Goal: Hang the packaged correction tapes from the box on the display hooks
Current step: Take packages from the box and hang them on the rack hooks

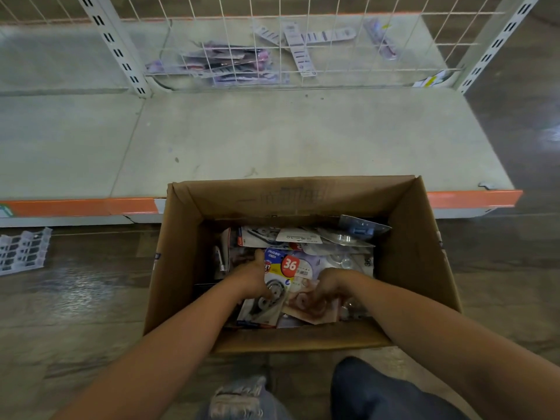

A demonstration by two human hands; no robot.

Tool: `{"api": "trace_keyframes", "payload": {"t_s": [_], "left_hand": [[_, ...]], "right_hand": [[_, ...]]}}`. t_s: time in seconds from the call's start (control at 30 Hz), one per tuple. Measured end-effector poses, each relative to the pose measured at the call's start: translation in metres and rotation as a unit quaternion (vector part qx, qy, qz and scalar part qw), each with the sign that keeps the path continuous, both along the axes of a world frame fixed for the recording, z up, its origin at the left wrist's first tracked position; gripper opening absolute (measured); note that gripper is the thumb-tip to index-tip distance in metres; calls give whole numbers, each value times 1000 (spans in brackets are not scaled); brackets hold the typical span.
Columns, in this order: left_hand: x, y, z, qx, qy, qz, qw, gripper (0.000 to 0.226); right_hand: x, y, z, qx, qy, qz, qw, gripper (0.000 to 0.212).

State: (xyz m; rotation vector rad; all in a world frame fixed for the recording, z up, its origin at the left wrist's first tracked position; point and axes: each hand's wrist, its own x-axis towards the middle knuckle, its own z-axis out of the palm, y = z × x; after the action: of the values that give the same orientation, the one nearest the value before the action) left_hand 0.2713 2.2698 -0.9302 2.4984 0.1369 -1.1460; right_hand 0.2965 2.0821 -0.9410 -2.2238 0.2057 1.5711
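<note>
Packaged correction tapes [274, 286] fill the brown cardboard box [181, 268]; your left hand [253, 278] grips one pack, your right hand [328, 287] pinches another.

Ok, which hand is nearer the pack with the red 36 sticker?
Left. The left hand grips that pack at its left edge; the right hand is just below-right, on a pink pack.
</note>
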Motion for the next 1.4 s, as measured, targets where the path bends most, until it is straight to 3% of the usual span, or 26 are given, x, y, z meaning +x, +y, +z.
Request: {"api": "trace_keyframes", "payload": {"t_s": [0.1,0.2,0.3,0.43,0.53,0.63,0.8,1.0,1.1,1.2,1.4], "left_hand": [[2,1,-2,-5,8,12,1000,102],[4,5,-4,-65,11,63,996,99],[8,9,6,-150,28,128,980,78],[8,18,17,-259,97,208,938,35],[9,25,22,-290,92,261,916,30],[18,30,35,-352,93,333,870,27],[18,33,75,-408,125,410,806,27],[-1,35,167,-408,132,448,784,33],[-14,35,226,-407,118,456,783,47],[-29,36,290,-396,102,475,779,56],[-57,34,427,-443,115,479,749,36]], "right_hand": [[2,-2,-1,37,5,-38,999,42],[10,-4,4,67,40,-26,997,21],[18,-8,18,99,96,1,990,9],[20,-17,28,113,112,-34,987,30],[17,-19,38,113,70,-38,990,22],[29,-21,64,129,30,-50,990,33],[47,-30,129,184,45,-116,975,36],[21,-45,205,204,74,-238,947,38],[0,-50,259,249,81,-330,907,42],[-20,-54,322,294,72,-387,871,58],[-50,-50,457,311,24,-400,862,46]]}}
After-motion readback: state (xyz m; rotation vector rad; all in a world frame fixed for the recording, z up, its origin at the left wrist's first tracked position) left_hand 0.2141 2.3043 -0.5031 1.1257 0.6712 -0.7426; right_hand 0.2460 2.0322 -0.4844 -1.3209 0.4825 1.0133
